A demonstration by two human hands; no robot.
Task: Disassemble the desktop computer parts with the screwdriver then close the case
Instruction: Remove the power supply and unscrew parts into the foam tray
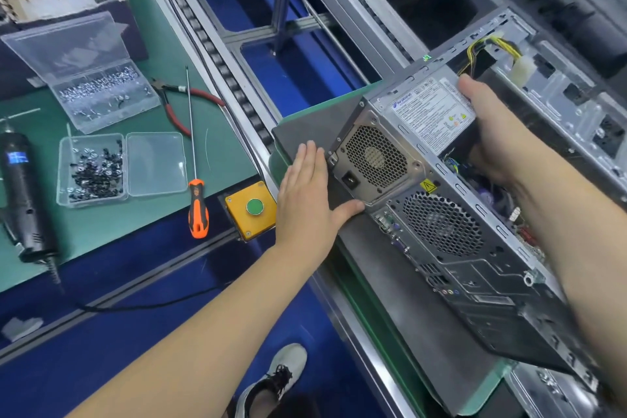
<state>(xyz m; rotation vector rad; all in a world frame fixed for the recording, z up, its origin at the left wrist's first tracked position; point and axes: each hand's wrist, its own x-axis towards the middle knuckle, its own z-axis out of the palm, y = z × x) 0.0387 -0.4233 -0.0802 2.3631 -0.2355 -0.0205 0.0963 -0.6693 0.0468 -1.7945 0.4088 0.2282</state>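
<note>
Here, 2 hands (305, 200) (488, 122) steady 1 case (458, 248).

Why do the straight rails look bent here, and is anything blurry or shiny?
Head view: the wide lens bows the grey metal conveyor rails; the right hand and forearm are slightly motion-smeared; soft glare sits on the clear plastic screw box lid; lighting is even, shadows faint.

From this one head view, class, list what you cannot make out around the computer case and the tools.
- Right hand fingers: hidden inside the computer case, behind the power supply.
- Power supply label text: too small.
- Motherboard area: covered by the right forearm.
- Electric screwdriver tip: blurred near the left edge.
- Screws in the clear box: too small to count.
</note>
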